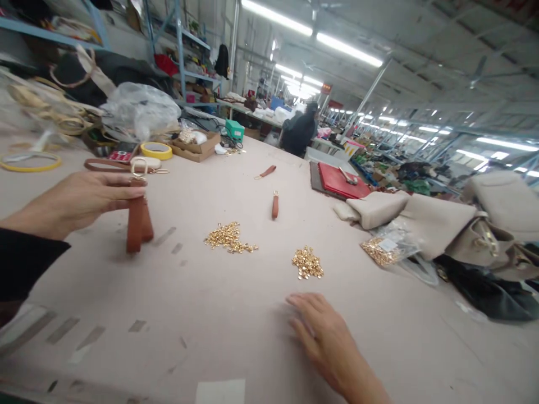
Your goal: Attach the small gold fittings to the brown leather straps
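My left hand pinches a brown leather strap near its top, where a gold metal ring stands up above the fingers. The strap's two tails hang down over the table. My right hand is low over the table with fingers stretched out and nothing in them. Just beyond its fingertips lies a small pile of gold metal studs. A second pile of gold pieces spreads to its left. Farther back lie a short brown strap with a clasp and another brown strap piece.
On the left are yellow tape rolls, a cardboard box, a green box and a plastic bag. A red folder-like item, beige bags and a packet of gold pieces line the right. A person is beyond the table.
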Demonstrator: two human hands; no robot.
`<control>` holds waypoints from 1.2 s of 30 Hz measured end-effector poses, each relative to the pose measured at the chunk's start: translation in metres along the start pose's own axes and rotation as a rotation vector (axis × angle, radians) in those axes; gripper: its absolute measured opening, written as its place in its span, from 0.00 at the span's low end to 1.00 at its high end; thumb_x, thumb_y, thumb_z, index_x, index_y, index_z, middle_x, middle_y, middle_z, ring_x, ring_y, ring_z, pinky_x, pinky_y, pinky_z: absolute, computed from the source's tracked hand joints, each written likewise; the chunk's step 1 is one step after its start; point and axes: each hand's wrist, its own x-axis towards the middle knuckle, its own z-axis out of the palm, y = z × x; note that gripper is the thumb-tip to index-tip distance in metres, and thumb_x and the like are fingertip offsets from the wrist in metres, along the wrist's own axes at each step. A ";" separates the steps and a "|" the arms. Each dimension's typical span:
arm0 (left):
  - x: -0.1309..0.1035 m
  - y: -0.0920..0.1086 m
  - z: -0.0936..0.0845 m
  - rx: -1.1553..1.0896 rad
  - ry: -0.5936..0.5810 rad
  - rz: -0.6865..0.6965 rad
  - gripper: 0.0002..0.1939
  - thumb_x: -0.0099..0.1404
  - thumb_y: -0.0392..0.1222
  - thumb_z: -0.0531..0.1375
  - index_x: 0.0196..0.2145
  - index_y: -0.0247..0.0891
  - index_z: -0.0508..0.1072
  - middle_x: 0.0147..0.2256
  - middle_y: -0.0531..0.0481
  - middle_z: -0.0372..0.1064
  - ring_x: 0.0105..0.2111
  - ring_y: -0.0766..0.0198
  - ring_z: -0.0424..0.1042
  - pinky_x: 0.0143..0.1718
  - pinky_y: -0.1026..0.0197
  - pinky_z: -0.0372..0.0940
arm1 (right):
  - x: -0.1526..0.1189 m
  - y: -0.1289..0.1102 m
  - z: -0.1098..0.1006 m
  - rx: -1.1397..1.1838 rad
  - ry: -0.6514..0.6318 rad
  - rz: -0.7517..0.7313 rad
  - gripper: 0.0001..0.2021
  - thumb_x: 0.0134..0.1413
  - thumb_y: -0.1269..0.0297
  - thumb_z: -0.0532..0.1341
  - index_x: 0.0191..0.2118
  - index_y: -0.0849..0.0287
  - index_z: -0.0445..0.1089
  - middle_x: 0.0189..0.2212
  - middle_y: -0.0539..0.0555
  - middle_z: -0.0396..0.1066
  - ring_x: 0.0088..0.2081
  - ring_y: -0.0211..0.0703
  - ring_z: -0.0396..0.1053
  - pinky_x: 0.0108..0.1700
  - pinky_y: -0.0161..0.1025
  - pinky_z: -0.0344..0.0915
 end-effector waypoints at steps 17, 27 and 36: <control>-0.058 -0.027 0.173 -0.407 -0.761 0.117 0.07 0.58 0.36 0.57 0.36 0.34 0.65 0.30 0.51 0.65 0.28 0.67 0.66 0.26 0.67 0.61 | 0.107 -0.010 0.070 0.302 0.254 -0.004 0.12 0.57 0.71 0.57 0.45 0.57 0.74 0.41 0.56 0.75 0.42 0.47 0.71 0.47 0.46 0.66; -0.070 -0.044 0.177 -0.209 -0.835 0.125 0.07 0.61 0.41 0.57 0.35 0.35 0.70 0.32 0.51 0.72 0.33 0.61 0.72 0.32 0.63 0.64 | 0.106 -0.012 0.043 1.156 0.231 0.233 0.12 0.47 0.59 0.70 0.34 0.62 0.74 0.29 0.54 0.76 0.29 0.39 0.74 0.35 0.36 0.72; -0.075 -0.044 0.174 -0.132 -0.857 0.260 0.08 0.64 0.37 0.53 0.35 0.36 0.72 0.32 0.52 0.70 0.32 0.62 0.68 0.32 0.65 0.62 | 0.107 -0.015 0.046 1.253 0.190 0.334 0.14 0.40 0.59 0.73 0.31 0.63 0.74 0.25 0.55 0.76 0.25 0.38 0.73 0.30 0.33 0.72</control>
